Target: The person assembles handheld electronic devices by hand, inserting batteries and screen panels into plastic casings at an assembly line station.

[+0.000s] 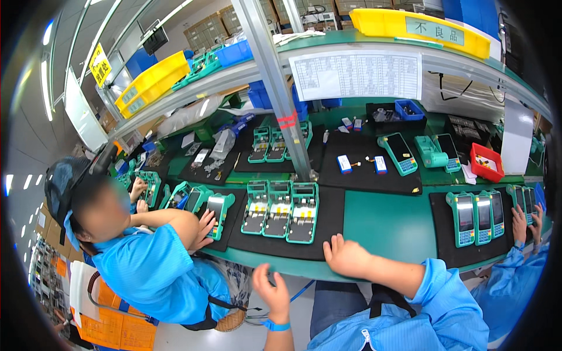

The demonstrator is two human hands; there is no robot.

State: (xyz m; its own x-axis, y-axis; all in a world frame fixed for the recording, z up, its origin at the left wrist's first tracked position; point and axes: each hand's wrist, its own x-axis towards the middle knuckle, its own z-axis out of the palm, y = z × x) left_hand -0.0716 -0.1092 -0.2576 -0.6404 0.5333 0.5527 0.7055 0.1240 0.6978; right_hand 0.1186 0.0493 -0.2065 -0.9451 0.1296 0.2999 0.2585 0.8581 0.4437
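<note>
Three opened green payment terminal housings (278, 209) stand side by side on a black mat (332, 212) in front of me, their inner boards and yellow pieces showing. My right hand (346, 257) rests at the mat's near right corner, fingers loosely bent, thumb apart, with nothing seen in it. Off the table's front edge, my left hand (272, 291) is raised with a blue band at the wrist. Its fingers are slightly curled and apart, and it holds nothing visible. Neither hand touches the housings.
To the left, a co-worker (158, 257) handles terminals; another person's hands (525, 225) are at the far right, near finished-looking terminals (475, 217). Behind are battery packs (380, 165), a red bin (487, 162) and more open housings (276, 143). A metal post (275, 88) rises mid-table.
</note>
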